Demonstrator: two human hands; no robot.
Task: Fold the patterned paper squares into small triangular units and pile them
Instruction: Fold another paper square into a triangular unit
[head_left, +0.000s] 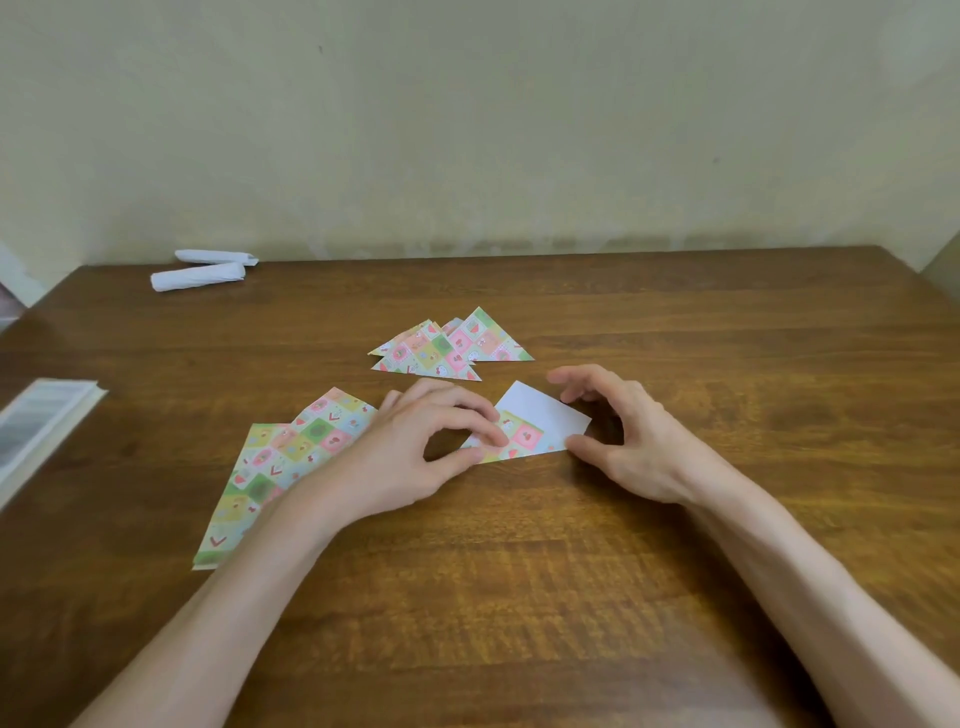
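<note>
head view, mid-frame: my left hand pinches the flimsy patterned paper square; right hand loose, unclosed; i'd grip corners.

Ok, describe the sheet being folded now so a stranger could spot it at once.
On the wooden table, look between the left hand and right hand, nearer than the pile of folded triangles and right of the fanned unfolded sheets. The sheet, pinched by the left hand, alone shows a plain white back with a patterned flap over it.
</note>
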